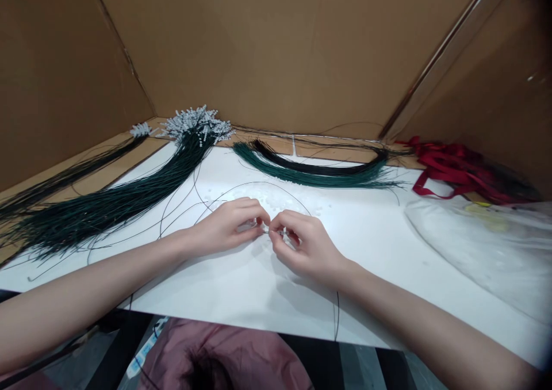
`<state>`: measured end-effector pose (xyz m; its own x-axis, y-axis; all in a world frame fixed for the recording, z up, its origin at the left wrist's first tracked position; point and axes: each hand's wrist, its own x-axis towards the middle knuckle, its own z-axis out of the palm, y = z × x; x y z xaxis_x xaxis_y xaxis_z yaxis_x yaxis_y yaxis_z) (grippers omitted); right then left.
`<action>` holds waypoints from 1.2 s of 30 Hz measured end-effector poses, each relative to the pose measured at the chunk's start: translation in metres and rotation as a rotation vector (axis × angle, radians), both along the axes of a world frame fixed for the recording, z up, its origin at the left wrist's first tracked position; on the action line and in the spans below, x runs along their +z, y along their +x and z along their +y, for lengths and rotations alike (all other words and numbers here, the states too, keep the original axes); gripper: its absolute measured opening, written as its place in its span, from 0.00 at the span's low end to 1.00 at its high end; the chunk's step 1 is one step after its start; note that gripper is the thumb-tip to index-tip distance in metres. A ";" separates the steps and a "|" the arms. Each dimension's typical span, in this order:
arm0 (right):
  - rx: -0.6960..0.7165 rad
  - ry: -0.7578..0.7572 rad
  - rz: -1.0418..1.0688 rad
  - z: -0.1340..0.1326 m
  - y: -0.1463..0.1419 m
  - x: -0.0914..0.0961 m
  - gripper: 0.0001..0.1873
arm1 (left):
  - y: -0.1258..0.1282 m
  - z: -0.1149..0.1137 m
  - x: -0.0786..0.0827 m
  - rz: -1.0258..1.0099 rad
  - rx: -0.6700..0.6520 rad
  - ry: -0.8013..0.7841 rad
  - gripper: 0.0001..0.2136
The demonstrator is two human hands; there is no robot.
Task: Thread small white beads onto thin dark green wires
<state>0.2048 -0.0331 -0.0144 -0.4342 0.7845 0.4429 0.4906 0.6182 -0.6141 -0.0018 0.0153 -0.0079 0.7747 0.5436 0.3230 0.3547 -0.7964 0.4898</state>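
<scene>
Evidently, the work takes place on a white tabletop (207, 295), with a cardboard wall (276, 50) standing behind it. At far left lies a slim bundle of dark wires (86, 168), running back to a small white cluster (140, 129) at its far end. Just to its right, a much thicker bundle of green wires (125, 206) curves across the tabletop's left edge, its far ends covered with white beaded tips (196, 124).

Next comes the left hand (233, 223), thumb and forefinger brought together on a thin dark wire (265, 232); the other fingers are curled. Loose white beads (267, 193) (small, pale and hard to tell from the surface) lie scattered just beyond both hands. The right hand (304, 240) faces the left, nearly touching it, and pinches the same wire between thumb and fingertips. The wire's pinched part sits between the two hands, above the tabletop; whether it bears a bead there cannot be told.

Behind the right hand rests a curved bundle of black and green wires (319, 174). At far right, a red ribbon (448, 163) lies heaped, with a clear plastic bag (487, 252) just in front.
</scene>
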 end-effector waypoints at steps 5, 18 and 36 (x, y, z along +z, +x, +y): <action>0.001 0.004 -0.005 0.000 -0.001 0.001 0.04 | 0.000 0.000 0.000 0.032 -0.013 0.002 0.08; -0.019 0.012 0.002 0.001 -0.001 0.001 0.05 | -0.004 0.011 -0.005 0.019 0.171 0.045 0.18; -0.025 0.012 0.012 0.000 -0.002 0.002 0.05 | -0.005 0.015 -0.008 0.019 0.228 0.084 0.06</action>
